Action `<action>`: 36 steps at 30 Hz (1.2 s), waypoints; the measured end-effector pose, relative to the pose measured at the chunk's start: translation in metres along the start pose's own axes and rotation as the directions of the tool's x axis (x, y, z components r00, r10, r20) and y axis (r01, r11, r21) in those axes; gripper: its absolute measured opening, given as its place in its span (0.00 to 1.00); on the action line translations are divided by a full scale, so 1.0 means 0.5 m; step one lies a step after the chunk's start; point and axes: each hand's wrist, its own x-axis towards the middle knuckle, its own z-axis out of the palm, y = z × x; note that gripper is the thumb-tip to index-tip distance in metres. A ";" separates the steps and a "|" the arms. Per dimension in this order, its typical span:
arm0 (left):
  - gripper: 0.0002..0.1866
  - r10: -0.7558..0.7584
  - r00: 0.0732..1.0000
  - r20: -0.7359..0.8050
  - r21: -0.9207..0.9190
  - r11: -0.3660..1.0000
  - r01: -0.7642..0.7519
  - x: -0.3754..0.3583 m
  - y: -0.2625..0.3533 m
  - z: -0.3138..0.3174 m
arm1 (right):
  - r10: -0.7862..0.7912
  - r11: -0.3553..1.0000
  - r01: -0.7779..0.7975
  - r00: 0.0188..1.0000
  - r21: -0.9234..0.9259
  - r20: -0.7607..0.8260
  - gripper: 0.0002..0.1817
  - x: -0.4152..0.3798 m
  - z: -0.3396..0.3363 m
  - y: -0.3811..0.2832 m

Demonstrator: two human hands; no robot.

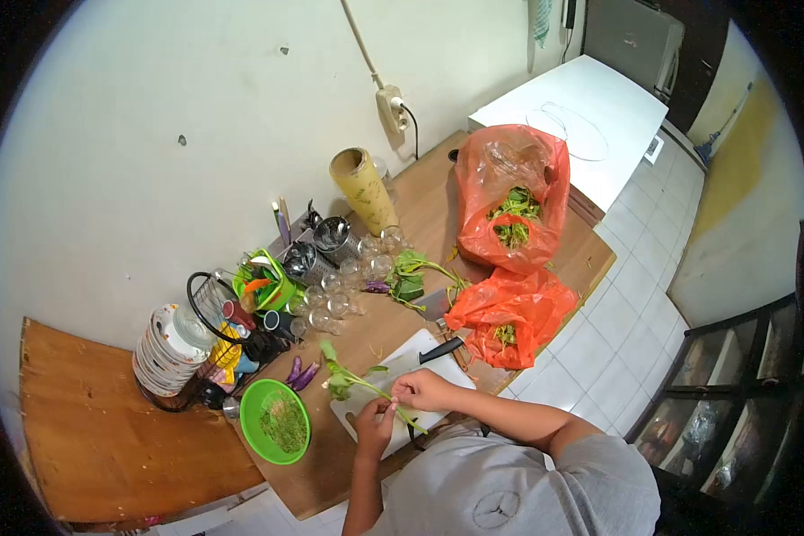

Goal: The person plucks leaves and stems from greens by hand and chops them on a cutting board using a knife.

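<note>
Above the white cutting board [431,422], my left hand [374,427] and my right hand [420,391] meet with fingertips pinched together on a leafy green stem [339,384]. Its leaves stick out to the left, and the bare end points down to the right. Just beyond my right hand, a knife [440,349] with a black handle lies on the board's far part. A bright green bowl [305,439] holding fine green bits stands left of my left hand. Purple eggplants [305,375] lie between the bowl and the board.
Two orange plastic bags [482,210] with greens inside sit on the wooden table's right part. More leafy stems [408,284] lie near several glasses [339,305]. A dish rack with stacked plates [165,353], cutlery holders [305,263] and a yellow cylinder [364,189] line the wall.
</note>
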 end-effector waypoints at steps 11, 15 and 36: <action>0.08 0.259 0.949 0.182 -0.022 0.966 -0.259 -0.031 -0.029 0.013 | 0.049 0.998 -0.044 0.989 0.036 -0.141 0.08 -0.100 0.057 0.064; 0.10 0.173 0.973 0.156 -0.054 0.985 -0.166 -0.090 -0.050 -0.001 | 0.262 0.782 -0.168 0.962 0.600 -0.073 0.05 -0.127 0.116 0.065; 0.08 -0.059 0.997 -0.050 -0.651 0.759 0.012 -0.255 -0.270 -0.068 | 0.492 0.837 -0.496 0.867 -0.229 -0.081 0.09 -0.350 0.427 0.078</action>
